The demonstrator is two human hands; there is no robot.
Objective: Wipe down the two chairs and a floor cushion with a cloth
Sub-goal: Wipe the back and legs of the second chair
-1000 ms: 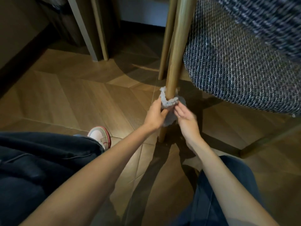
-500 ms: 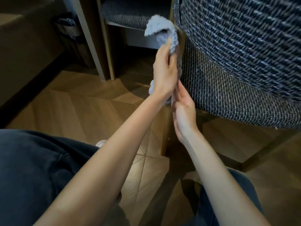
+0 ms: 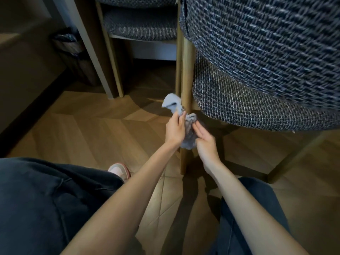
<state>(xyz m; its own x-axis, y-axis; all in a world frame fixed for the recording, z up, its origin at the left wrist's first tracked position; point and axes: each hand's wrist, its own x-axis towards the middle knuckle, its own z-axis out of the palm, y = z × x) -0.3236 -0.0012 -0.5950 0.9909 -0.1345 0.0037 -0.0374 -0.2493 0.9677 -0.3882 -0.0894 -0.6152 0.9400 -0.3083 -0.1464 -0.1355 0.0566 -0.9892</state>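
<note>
A light grey cloth (image 3: 187, 126) is wrapped round the wooden front leg (image 3: 187, 74) of the near chair (image 3: 257, 100), which has dark tweed upholstery. My left hand (image 3: 175, 128) grips the cloth from the left side of the leg, with one end of the cloth sticking up above my fingers. My right hand (image 3: 205, 138) holds the cloth's other part from the right, fingers pressed against it. A second tweed chair (image 3: 139, 24) stands behind, at the top of the view. No floor cushion is in view.
A wooden parquet floor (image 3: 88, 129) spreads to the left. A table or desk leg (image 3: 88, 45) and a dark bin with a liner (image 3: 68, 45) stand at the back left. My knees in dark trousers and a shoe (image 3: 119, 169) fill the foreground.
Both hands slid the cloth up the chair leg to the seat's edge, then back down to the leg's middle. The camera view shifted with them.
</note>
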